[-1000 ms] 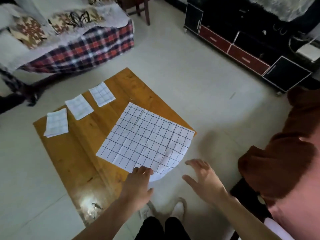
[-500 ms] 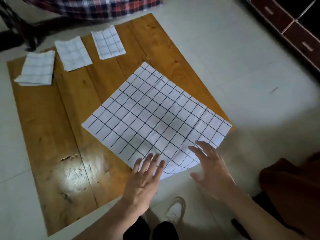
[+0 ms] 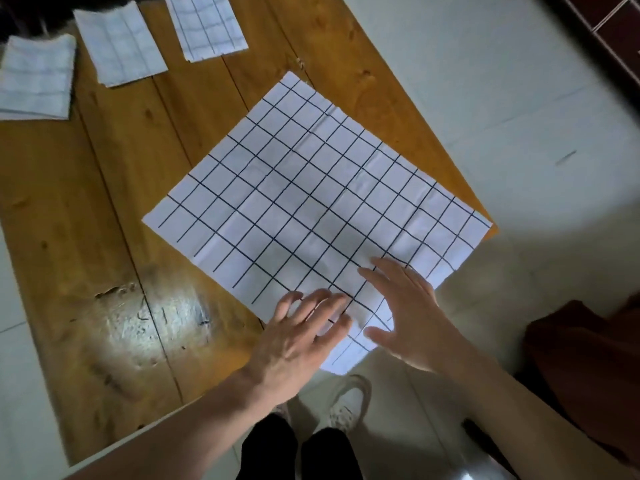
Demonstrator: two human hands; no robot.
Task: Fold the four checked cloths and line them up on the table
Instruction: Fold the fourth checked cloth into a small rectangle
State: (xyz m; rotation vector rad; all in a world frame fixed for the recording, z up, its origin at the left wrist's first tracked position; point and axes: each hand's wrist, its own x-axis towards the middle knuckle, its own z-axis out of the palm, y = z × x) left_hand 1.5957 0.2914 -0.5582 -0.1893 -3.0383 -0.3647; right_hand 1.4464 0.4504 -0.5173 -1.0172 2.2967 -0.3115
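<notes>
A white cloth with a dark grid (image 3: 311,202) lies spread flat on the wooden table (image 3: 104,209), its near corner hanging over the table's edge. My left hand (image 3: 301,337) rests on that near corner with fingers spread. My right hand (image 3: 405,313) lies flat on the cloth just to the right, fingers straight. Three folded checked cloths sit in a row at the far left: one (image 3: 36,77), a second (image 3: 119,43) and a third (image 3: 206,24).
Pale tiled floor (image 3: 485,81) surrounds the low table. My shoes (image 3: 346,400) stand below the near table edge. A dark reddish-brown cushion or seat (image 3: 585,368) sits at the right. A dark cabinet's corner (image 3: 609,26) shows top right.
The view has dropped closer to the table. Both hands moved forward onto the spread cloth's near corner; the right hand now lies flat on it.
</notes>
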